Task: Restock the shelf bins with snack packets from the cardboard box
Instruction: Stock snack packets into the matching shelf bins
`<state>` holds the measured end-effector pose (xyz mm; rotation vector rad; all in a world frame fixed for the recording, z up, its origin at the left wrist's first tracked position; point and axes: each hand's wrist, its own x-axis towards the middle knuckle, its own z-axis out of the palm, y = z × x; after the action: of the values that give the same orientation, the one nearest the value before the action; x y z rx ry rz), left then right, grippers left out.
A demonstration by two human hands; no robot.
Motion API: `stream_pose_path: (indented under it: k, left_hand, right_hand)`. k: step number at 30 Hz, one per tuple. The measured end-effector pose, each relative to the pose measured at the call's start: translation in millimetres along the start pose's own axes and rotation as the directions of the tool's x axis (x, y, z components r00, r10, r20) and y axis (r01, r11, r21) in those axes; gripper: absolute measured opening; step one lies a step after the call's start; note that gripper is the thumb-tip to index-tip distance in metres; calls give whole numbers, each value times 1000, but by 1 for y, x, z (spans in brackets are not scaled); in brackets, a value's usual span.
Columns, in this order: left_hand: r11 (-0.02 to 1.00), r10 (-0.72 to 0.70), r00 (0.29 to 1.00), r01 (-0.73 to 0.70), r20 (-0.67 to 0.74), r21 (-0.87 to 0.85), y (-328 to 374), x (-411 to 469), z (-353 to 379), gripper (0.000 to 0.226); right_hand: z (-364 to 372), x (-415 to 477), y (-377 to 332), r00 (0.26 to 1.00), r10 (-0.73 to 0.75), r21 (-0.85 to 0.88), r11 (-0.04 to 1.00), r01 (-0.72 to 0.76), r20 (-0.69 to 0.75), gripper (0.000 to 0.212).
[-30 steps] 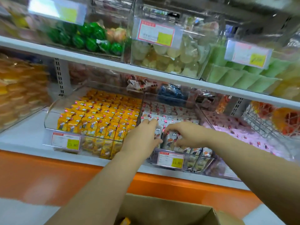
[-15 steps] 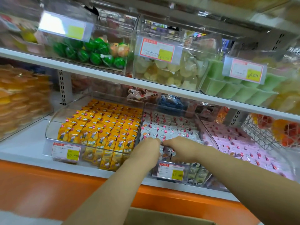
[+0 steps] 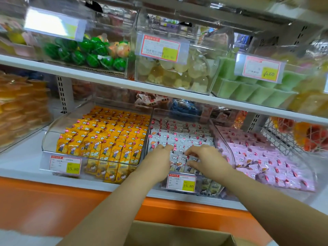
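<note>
Tidying the front rows of the middle bin (image 3: 179, 114), both hands work among the white packets (image 3: 179, 137) that fill it nearly to the front wall. The right hand (image 3: 207, 160) has its fingers curled, thumb and fingertips pinching the tops of a few white packets at the front. The left hand (image 3: 158, 160) lies just beside it with its fingers bent down onto the packet tops; whether it grips any, I cannot tell.

The yellow packets (image 3: 106, 139) in the bin to the left stand in full, even rows, and the pink packets (image 3: 266, 162) on the right lie deep as well, so the restocking looks well advanced, with this bin probably getting its last packets set straight. The cardboard box (image 3: 177, 235) sits below the shelf (image 3: 26, 157). Only its rim shows, so what remains inside is hidden.
</note>
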<state>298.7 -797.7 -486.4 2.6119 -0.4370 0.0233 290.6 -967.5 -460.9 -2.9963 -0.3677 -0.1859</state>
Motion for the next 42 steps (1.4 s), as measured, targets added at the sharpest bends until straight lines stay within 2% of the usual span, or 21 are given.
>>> stream_pose_path:
  k: [4,7,11,14,17,19,21,22,24,25,27,29,32,37,42]
  left_hand:
    - [998,50,998,-49,-24,30,-1,-9,-1,65]
    - [990,110,983,-96,-148,98,-4,-21,-3,58]
    - [958,283,901,-249,-328,141,-10,-49,-8,36]
    - [921,390,843,-354,-370,164,-16,-77,10,29]
    - [901,432,856,-394,-283,182,-28,-100,43,33]
    - [911,409,893,-387,-190,143,-39,-109,67,35]
    - [948,314,944,-306,-99,83,-52,-115,94,35]
    - [971,238,970,-236,-50,48,-60,-119,108,34]
    - [997,78,996,-78,42,1,-78,-128,138,30]
    - [1000,1,995,-2,96,2,-88,-132,153,28]
    - [992,-130,971,127,200,24,-104,-140,178,26]
    - [973,-232,933,226,276,54,-117,-144,196,26]
    - [937,-347,878,336,330,90,-134,-149,214,29]
    - [899,-424,786,424,450,107,-144,-158,236,30]
    - [870,-480,722,463,499,167,-144,-160,249,32]
  right_hand:
    - [-4,-13,-2,996,-17,-11,1000,16,-85,44]
    - [-7,-39,-3,966,-51,87,993,76,-255,38]
    - [7,-85,-4,903,-98,235,949,212,-418,17]
    - [45,-122,1,919,-57,322,926,194,-391,16]
    - [92,-155,11,957,12,393,913,108,-291,17]
    - [119,-172,22,986,84,419,908,-16,-145,19]
    - [145,-185,35,981,189,431,882,-189,44,28]
    - [158,-190,41,958,239,425,859,-285,161,34]
    - [181,-199,52,859,293,349,821,-451,419,48]
    - [192,-203,57,797,288,282,827,-486,530,52]
    - [212,-209,64,695,227,170,875,-453,682,46]
    - [227,-212,66,633,175,125,908,-400,754,36]
    - [249,-219,67,548,134,128,901,-414,825,38]
    - [277,-229,70,428,159,63,886,-460,890,31]
    - [288,-223,66,353,36,160,846,-509,935,39]
